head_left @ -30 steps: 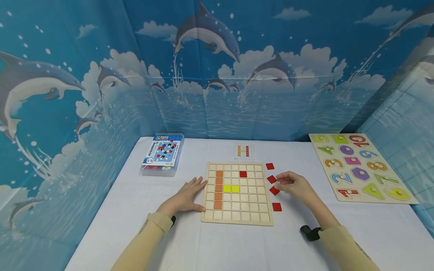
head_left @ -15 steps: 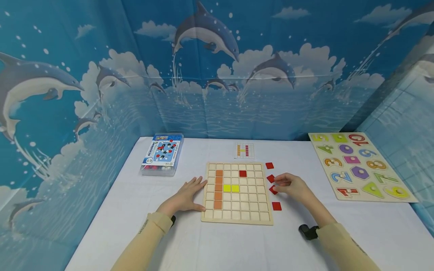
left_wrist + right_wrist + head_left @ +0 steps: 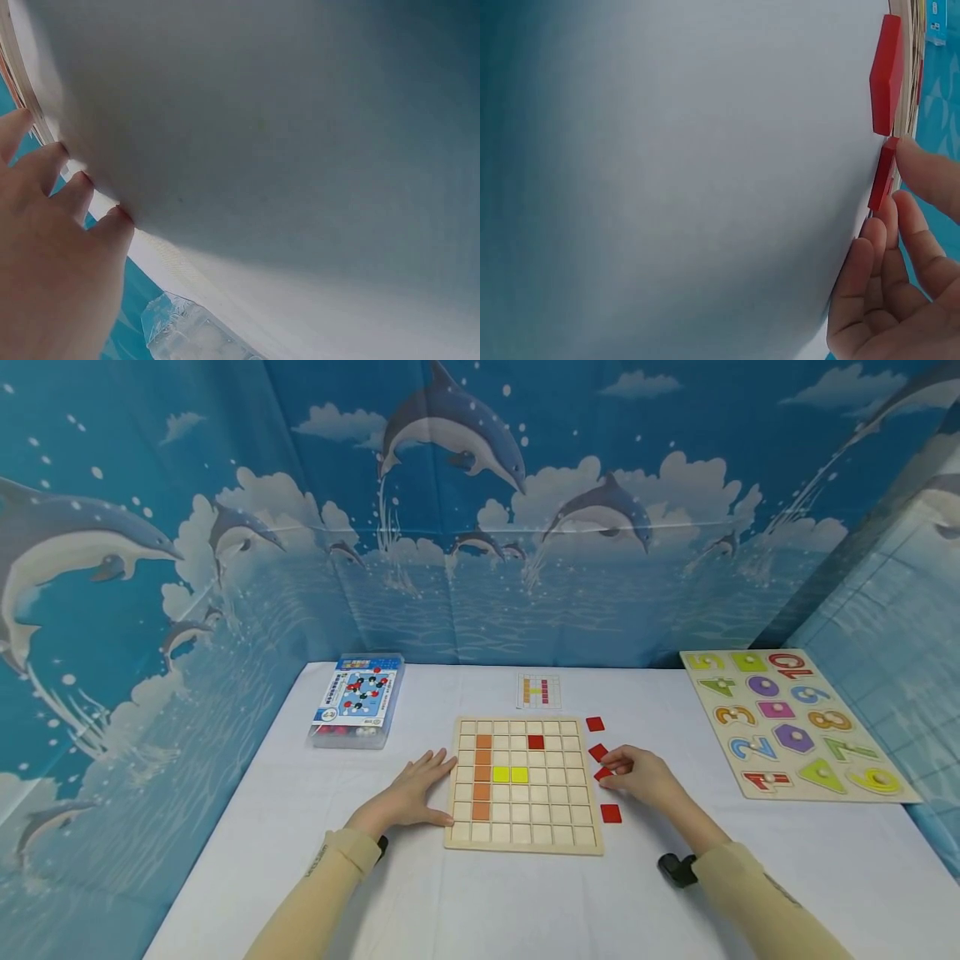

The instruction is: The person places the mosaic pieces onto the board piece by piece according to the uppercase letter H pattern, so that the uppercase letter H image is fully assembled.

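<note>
L hand [image 3: 405, 793] spread, gripping nothing, at L edge of wooden grid board [image 3: 547, 838] betw. hands. Red square tile [image 3: 602, 773], no long axis, immed. L of nearer R hand [image 3: 645, 777], pinched betw. thumb & curled fingers.

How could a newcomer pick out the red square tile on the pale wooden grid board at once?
On the white-covered table, find the pale wooden grid board. From its right-hand yellow square tile, go one column right and two rows up. The red square tile there is the only red one on the board; the other red tiles are to its right.
</note>
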Motion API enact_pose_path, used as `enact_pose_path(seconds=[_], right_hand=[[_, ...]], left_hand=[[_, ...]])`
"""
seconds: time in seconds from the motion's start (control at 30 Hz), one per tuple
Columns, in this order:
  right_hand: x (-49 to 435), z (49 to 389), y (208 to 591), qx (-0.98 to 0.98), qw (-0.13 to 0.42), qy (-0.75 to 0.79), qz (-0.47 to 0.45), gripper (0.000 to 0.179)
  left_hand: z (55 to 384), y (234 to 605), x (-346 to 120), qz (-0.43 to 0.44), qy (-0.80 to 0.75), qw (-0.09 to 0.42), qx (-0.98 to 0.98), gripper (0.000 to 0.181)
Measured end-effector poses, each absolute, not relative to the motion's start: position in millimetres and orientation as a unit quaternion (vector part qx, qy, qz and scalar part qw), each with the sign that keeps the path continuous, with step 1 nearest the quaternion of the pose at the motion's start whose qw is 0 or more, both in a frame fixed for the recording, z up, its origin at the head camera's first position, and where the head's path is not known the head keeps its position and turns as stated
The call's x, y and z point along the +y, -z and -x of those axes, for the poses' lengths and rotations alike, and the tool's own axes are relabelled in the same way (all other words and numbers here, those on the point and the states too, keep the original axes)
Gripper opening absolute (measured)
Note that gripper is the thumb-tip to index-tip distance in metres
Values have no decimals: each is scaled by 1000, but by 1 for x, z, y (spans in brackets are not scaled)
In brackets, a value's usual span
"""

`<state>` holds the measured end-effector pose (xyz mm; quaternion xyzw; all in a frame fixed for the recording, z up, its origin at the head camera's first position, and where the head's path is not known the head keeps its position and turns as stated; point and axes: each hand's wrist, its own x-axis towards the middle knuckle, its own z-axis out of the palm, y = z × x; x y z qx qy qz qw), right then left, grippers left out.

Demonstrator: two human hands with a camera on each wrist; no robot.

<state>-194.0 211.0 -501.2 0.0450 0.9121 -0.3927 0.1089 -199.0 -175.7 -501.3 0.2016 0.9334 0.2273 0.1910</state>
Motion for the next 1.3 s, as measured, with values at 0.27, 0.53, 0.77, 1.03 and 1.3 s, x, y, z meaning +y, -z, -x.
enact_pose_path(seconds=[0.27,0.53,0.77,1.03,1.3], right_hand=[[209,195,499,913,120,385,-59,35],[205,194,493,916,126,376,-60,31],[206,192,490,909,137,386,-75,27],[205,200,483,881,136,446,-77,27],[185,215,473,857,129,490,-94,34]], left_hand=[[200,502,-175,-199,-225,187,935,100],[200,502,-174,-198,-227,188,935,99],[199,502,-175,-199,-227,188,935,99],[198,502,-174,-199,-226,187,935,99],[197,500,-175,-198,-229,189,934,100]])
